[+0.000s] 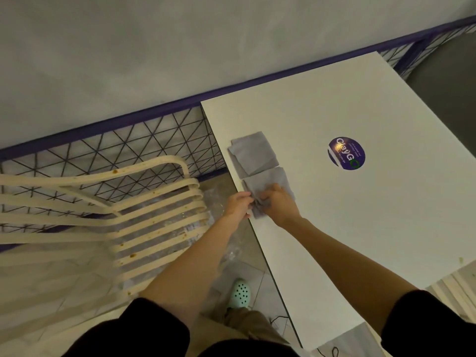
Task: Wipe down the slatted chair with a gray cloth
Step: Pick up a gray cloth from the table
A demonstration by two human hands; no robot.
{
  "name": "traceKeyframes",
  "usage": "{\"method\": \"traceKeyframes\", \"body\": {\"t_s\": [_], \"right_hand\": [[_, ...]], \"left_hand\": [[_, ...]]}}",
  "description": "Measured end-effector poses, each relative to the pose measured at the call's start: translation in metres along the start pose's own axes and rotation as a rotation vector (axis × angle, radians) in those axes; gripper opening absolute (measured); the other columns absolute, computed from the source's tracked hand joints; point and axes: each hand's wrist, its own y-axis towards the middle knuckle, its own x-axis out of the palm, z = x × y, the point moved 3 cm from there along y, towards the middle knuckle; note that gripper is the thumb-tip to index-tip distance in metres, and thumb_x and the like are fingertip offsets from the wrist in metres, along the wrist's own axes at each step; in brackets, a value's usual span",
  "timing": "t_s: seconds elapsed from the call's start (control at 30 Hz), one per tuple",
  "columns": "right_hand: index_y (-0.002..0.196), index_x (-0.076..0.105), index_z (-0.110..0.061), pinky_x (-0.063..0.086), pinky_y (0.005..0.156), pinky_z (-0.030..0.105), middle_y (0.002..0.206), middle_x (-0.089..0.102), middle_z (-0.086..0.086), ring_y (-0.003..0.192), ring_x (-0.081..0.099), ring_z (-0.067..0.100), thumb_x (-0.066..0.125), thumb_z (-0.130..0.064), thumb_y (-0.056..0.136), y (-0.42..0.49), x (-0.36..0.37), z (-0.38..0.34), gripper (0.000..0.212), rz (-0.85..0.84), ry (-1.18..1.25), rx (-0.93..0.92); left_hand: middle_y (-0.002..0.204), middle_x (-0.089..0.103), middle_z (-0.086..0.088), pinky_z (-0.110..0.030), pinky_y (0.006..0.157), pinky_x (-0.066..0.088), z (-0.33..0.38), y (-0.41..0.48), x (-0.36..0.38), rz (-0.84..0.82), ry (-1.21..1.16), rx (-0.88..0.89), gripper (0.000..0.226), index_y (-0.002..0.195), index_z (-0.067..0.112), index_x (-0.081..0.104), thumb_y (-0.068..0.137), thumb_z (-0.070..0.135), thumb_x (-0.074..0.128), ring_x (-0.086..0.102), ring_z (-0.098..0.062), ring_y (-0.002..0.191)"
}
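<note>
The slatted chair (154, 222) stands to the left of the white table (360, 228), well apart from both hands, its cream slats spotted with brown stains (114, 171) that look untouched. The gray cloth (273, 180) lies at the near left edge of the table, just nearer than a second folded cloth (253, 153). Both hands are on it: the left hand (238, 203) pinches the bunched end right at the table's edge, and the right hand (277, 202) has its fingers curled into the folds from the other side. I would say the person is gathering it up before turning to the chair. The risk I see is the cloth slipping off the edge to the floor if the pinch is loose, or the far cloth being dragged along, since the two seem to touch. Dried spots may also smear along the slats under a dry cloth
</note>
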Motion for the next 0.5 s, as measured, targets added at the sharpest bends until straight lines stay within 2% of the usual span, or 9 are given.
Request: {"method": "traceKeyframes", "body": {"t_s": [0.07,0.17,0.3,0.4,0.5], "right_hand": [[0.094,0.066,-0.013,0.051,0.086,0.040,0.107,0.059,0.010,0.098,0.057,0.029,0.067,-0.020,0.086,0.002,0.000,0.005,0.011,0.004,0.036,-0.003],[0.088,0.069,-0.010,0.054,0.078,0.035,0.096,0.063,0.007,0.087,0.060,0.024,0.069,-0.018,0.084,0.001,-0.005,0.007,0.009,0.018,0.133,0.010],[0.073,0.072,-0.006,0.044,0.059,0.012,0.073,0.064,-0.001,0.065,0.058,0.011,0.075,-0.013,0.078,-0.004,-0.017,0.004,0.010,-0.007,0.247,0.004],[0.075,0.071,-0.009,0.041,0.059,0.004,0.075,0.059,-0.009,0.069,0.055,0.005,0.075,-0.013,0.080,-0.011,-0.032,0.004,0.008,0.009,0.296,-0.007],[0.078,0.069,-0.011,0.041,0.067,0.008,0.087,0.061,-0.002,0.081,0.057,0.012,0.073,-0.016,0.082,-0.018,-0.041,0.006,0.008,0.041,0.358,-0.025]], "left_hand": [[0.102,0.063,-0.008,-0.029,0.064,0.047,0.001,-0.001,0.000,-0.008,0.011,0.000,0.027,0.121,0.011,0.060,0.094,0.010,0.056,0.059,-0.018,0.088],[0.098,0.064,-0.006,-0.028,0.061,0.049,0.001,0.001,0.001,-0.015,0.060,0.007,0.026,0.119,0.014,0.062,0.093,0.013,0.058,0.059,-0.014,0.082],[0.086,0.063,-0.004,-0.026,0.056,0.048,0.003,0.002,-0.001,0.030,0.058,0.053,0.013,0.106,0.015,0.063,0.093,0.014,0.060,0.060,-0.016,0.075],[0.084,0.065,-0.006,-0.026,0.052,0.049,0.008,0.002,0.000,0.055,-0.034,0.069,0.008,0.099,0.012,0.063,0.094,0.017,0.061,0.061,-0.013,0.066],[0.091,0.069,-0.008,-0.031,0.053,0.057,0.016,-0.005,0.010,-0.048,-0.093,-0.015,0.015,0.098,0.012,0.063,0.093,0.025,0.062,0.067,-0.015,0.070]]}}
